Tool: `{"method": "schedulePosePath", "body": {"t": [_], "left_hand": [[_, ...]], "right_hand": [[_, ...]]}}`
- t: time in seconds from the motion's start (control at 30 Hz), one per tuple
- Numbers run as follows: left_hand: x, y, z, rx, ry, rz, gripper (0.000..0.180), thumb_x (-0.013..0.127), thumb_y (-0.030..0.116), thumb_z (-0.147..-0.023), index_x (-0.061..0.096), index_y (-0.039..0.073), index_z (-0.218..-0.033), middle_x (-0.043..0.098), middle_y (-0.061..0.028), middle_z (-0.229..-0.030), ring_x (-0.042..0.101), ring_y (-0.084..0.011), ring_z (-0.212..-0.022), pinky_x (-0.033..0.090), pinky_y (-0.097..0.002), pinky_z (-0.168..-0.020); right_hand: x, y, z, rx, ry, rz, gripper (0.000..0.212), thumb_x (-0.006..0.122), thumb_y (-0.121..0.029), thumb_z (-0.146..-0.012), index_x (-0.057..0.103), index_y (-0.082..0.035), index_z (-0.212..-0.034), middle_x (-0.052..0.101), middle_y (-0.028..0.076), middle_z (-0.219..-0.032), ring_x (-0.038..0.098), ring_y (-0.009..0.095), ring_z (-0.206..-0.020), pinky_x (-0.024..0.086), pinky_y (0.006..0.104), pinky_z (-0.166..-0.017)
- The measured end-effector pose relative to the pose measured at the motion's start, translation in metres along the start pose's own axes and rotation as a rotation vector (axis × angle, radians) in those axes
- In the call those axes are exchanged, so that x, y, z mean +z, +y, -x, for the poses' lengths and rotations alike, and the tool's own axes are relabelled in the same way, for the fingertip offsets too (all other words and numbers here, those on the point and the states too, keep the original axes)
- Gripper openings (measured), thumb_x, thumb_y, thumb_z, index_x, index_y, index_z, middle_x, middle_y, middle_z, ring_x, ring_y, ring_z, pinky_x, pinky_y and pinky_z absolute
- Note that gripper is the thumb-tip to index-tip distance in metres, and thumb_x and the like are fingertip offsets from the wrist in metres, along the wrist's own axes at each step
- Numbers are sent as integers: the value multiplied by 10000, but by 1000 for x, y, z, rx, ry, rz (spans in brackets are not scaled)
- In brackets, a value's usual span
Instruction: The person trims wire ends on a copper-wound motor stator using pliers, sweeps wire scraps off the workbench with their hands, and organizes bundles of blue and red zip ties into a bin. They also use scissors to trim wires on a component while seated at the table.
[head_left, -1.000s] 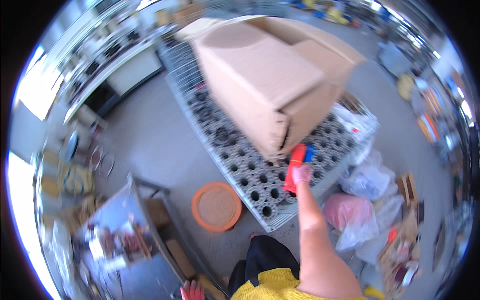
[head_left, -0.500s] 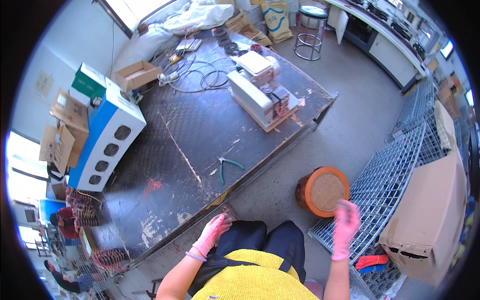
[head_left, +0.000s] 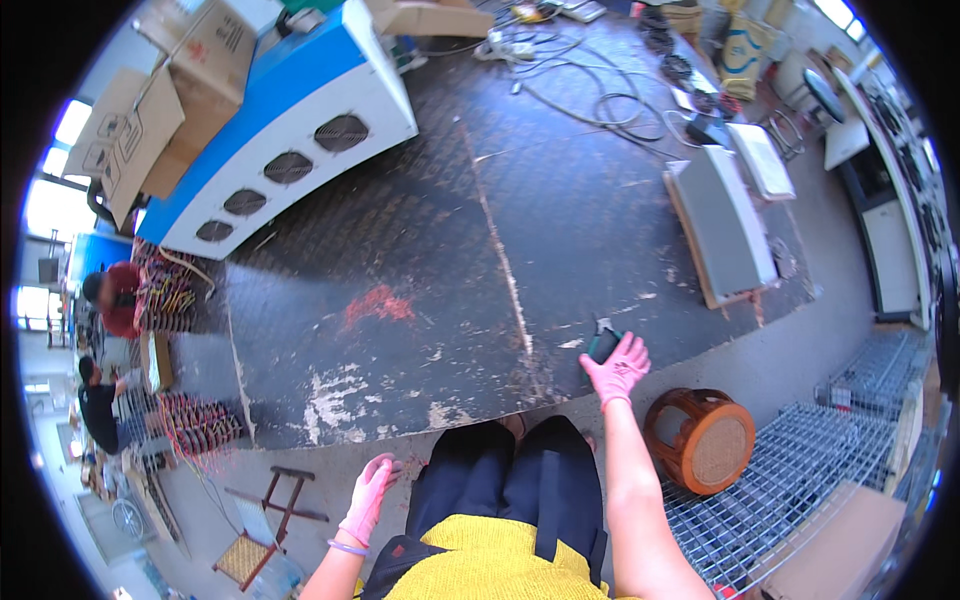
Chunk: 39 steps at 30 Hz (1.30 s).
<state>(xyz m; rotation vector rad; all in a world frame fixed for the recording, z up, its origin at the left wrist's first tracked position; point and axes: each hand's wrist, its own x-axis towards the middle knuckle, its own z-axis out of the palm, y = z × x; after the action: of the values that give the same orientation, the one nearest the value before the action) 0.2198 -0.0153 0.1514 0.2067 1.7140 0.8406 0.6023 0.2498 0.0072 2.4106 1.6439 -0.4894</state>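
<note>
On the dark worktable's near edge, my right hand, in a pink glove, reaches over a pair of pliers with green handles. Its thumb and fingers are spread on either side of the handles, and part of the pliers is hidden under them. Whether the fingertips press on the handles is hard to make out. My left hand, also pink-gloved, hangs in front of the table edge beside my leg. Its fingers are loosely stretched out, with nothing in them.
A grey-white machine stands on the worktable at the right. Cables lie at the back. A blue and white unit with fans stands far left. Beside my right arm are a round wooden stool and wire mesh racks.
My view has swung to the right-hand side of the scene's left, toward the table. My right hand has moved from beside the stool to the pliers. My left hand stays low beside my leg.
</note>
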Motion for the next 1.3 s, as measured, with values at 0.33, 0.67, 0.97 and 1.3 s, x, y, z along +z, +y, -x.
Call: {"method": "schedulePosePath", "body": {"t": [0.33,0.67,0.97,1.3], "left_hand": [[-64,-92,-73,235,525,-242,475,573,168,-961,419,-3,-1377,518,-131,-1311,507,-211,-1184,388,-330,-1036],[-110,-69,-214,254,1125,-681,684,464,429,-982,299,-52,-1440,307,-254,-1479,281,-361,-1386,247,-430,-1144],[-126,-109,-257,20,1351,-750,567,418,417,-998,444,4,-1386,401,-216,-1444,371,-373,-1333,292,-459,-1110],[-111,-110,-251,40,1426,-854,515,394,315,-1015,406,-27,-1400,372,-238,-1464,324,-353,-1375,237,-454,-1144]], "right_hand": [[12,-34,12,-643,262,-89,766,580,-385,-852,319,37,-1436,250,213,-1544,196,352,-1448,52,485,-1201],[101,-235,77,-963,-83,-285,838,563,-452,-878,232,28,-1481,170,246,-1559,112,384,-1463,43,476,-1202],[59,-236,-59,-822,233,-128,813,544,-409,-881,246,85,-1454,180,276,-1546,130,385,-1459,42,479,-1200],[76,-352,-11,-1439,-30,-553,825,512,-464,-900,202,23,-1489,165,232,-1563,160,401,-1448,93,485,-1197]]}}
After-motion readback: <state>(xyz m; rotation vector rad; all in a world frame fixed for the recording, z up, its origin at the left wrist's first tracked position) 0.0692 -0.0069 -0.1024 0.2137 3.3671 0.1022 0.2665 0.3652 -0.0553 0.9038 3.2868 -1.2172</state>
